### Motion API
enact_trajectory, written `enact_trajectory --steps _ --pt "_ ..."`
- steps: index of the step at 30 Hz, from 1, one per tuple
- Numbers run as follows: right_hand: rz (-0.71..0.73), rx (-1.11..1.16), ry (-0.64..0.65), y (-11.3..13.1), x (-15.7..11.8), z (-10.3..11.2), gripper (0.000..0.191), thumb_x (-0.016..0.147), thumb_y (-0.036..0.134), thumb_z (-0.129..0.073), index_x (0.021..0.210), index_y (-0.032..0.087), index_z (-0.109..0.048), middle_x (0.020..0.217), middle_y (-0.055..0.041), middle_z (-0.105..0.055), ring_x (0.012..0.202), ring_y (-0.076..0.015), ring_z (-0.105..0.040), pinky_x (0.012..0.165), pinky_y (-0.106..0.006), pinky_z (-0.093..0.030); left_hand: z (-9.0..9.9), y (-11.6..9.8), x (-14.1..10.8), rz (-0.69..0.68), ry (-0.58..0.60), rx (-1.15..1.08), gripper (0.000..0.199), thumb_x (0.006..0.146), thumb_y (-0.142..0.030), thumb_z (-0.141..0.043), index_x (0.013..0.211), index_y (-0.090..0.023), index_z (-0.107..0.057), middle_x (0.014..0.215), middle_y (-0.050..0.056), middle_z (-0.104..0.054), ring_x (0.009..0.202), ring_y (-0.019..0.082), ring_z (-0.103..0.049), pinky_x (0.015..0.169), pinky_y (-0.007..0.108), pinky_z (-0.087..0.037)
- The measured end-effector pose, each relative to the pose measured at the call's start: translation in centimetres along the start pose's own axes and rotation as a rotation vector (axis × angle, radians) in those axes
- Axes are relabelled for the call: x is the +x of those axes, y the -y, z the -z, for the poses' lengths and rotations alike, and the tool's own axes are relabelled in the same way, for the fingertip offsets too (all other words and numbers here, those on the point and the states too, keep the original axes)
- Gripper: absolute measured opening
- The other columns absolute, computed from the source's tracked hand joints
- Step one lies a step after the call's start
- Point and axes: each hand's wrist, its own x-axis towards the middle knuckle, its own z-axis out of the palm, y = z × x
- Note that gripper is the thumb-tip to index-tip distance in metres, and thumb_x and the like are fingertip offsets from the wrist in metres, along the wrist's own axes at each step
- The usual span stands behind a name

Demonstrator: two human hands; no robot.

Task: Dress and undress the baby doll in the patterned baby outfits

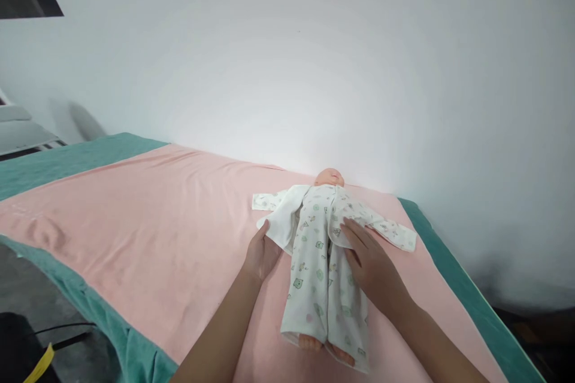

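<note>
A baby doll point(330, 177) lies on its back, head toward the wall, its toes showing at the trouser hems. It wears printed white trousers point(309, 275) and a printed white jacket point(354, 206) with both sleeves spread out. The jacket's left-side front panel is folded open, showing its plain white inside. My left hand point(263, 253) pinches the edge of that panel, thumb on top. On the other side, my right hand point(371, 260) rests with extended fingers on the lower edge of the other front panel, over the doll's body.
A pink cloth point(148, 221) lies under the doll, over a green cover point(467, 293) that shows at the sides. A white wall point(287, 72) stands behind. At the lower left are a dark object with a yellow strip point(40, 365) and a grey floor.
</note>
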Motion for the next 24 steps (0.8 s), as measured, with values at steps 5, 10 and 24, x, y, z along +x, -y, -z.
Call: enact_trajectory --steps 5,10,24 --pt "-0.073 -0.171 -0.236 -2.2 -4.1 -0.9 0.033 0.095 0.028 -0.042 0.124 0.024 -0.058 0.116 -0.0111 -0.061 0.108 -0.0268 -0.057 0.086 -0.046 -0.052 0.1 0.0 0.1 0.003 0.001 0.019 0.053 0.094 -0.037 -0.048 0.142 -0.015 -0.043 0.141 0.012 -0.053 0.137 0.028 -0.042 0.117 0.046 -0.034" --pt "-0.035 -0.118 -0.3 -2.4 -5.9 -1.1 0.025 0.093 0.026 -0.046 0.112 0.024 -0.062 0.103 -0.0105 -0.062 0.095 -0.0246 -0.059 0.077 -0.041 -0.052 0.1 0.1 0.1 0.013 -0.007 0.013 0.053 0.094 -0.036 -0.049 0.141 -0.015 -0.044 0.144 0.011 -0.05 0.138 0.029 -0.04 0.116 0.046 -0.035" --pt "-1.056 1.146 -0.429 -6.0 -1.1 -0.4 0.029 0.08 0.03 -0.068 0.105 0.015 -0.067 0.111 -0.0107 -0.067 0.098 -0.0211 -0.066 0.075 -0.026 -0.06 -0.3 0.0 0.0 0.048 0.021 0.016 0.055 0.095 -0.037 -0.047 0.145 -0.014 -0.04 0.147 0.012 -0.046 0.139 0.028 -0.038 0.118 0.045 -0.033"
